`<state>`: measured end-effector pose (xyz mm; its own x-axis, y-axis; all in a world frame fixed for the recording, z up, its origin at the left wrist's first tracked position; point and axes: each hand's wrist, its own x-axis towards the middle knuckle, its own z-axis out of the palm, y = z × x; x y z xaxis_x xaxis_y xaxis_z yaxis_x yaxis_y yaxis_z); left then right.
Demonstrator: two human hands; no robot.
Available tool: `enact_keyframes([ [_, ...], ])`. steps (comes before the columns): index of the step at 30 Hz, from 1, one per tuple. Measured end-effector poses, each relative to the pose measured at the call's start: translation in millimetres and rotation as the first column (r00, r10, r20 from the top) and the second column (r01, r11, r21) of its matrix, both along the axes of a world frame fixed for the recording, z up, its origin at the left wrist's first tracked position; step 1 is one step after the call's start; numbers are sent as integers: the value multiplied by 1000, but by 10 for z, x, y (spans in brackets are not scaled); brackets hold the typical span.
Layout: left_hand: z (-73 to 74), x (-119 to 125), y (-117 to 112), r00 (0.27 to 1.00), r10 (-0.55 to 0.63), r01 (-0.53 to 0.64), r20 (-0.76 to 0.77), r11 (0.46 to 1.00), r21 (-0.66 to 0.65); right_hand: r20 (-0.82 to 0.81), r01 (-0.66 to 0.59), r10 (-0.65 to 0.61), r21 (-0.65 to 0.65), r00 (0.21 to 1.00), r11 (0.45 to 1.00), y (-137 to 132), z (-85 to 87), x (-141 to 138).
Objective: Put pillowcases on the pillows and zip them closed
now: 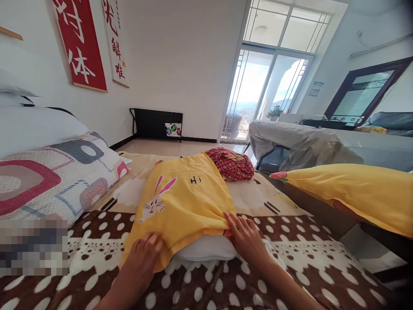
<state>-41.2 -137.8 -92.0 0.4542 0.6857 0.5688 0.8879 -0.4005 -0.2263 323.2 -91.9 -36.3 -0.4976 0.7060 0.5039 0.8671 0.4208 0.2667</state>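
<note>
A yellow pillowcase (pixel 183 202) with a rabbit and the word "Hi" lies spread on the bed. A white pillow (pixel 206 249) shows at its near open end, partly inside it; how far in it reaches is hidden. My left hand (pixel 145 254) has its fingers curled on the case's near left edge. Over at the near right corner, my right hand (pixel 245 237) is closed on the fabric, with the thumb out of sight under the hand. Creases run across the cloth from that corner.
A brown and cream dotted blanket (pixel 226 288) covers the bed. Patterned bedding (pixel 97 172) lies left, a red plaid cloth (pixel 230 163) beyond the case. Another yellow pillow (pixel 361 193) rests at right, near a plastic-covered piece of furniture (pixel 300 142). Pixelation hides the lower left.
</note>
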Motion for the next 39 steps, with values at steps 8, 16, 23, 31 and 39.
enact_keyframes([
  [8,883,150,460,993,104,-108,-48,991,-83,-39,161,-172,-196,984,967,157,-291,-491],
  [16,1139,-187,-81,994,-20,21,-105,1000,8,-68,139,-172,-339,983,930,431,-378,-641],
  [23,187,-709,-208,997,61,-58,36,996,-61,-154,75,-130,-317,979,945,-44,-533,345],
  [31,-23,-822,-525,998,-59,58,-27,998,-20,-159,-237,210,-176,965,955,-951,-268,37],
  [39,28,-903,-369,997,32,-40,-67,992,-120,-48,-259,256,-300,965,918,-854,-317,-74],
])
